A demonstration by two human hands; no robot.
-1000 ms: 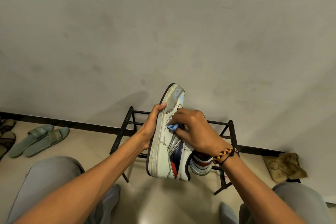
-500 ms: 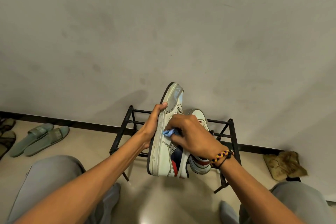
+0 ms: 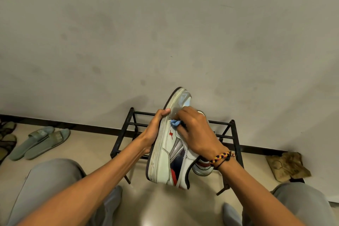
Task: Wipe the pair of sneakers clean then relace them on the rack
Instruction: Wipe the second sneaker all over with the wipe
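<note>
The left hand (image 3: pixel 156 134) is gripping a scuffed white sneaker (image 3: pixel 165 154) above the rack (image 3: pixel 236 145). The right hand (image 3: pixel 196 134) is pinching one blue cloth (image 3: pixel 175 123) against it. A second sneaker (image 3: pixel 201 169) is sitting on the rack.

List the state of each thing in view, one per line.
Held sneaker: raised, toe up, sole toward left hand, no laces visible.
Left hand: grips the sole edge.
Right hand: pinches blue cloth against the upper.
Second sneaker: on the rack, mostly hidden.
Green slides: flat on the floor.
</note>
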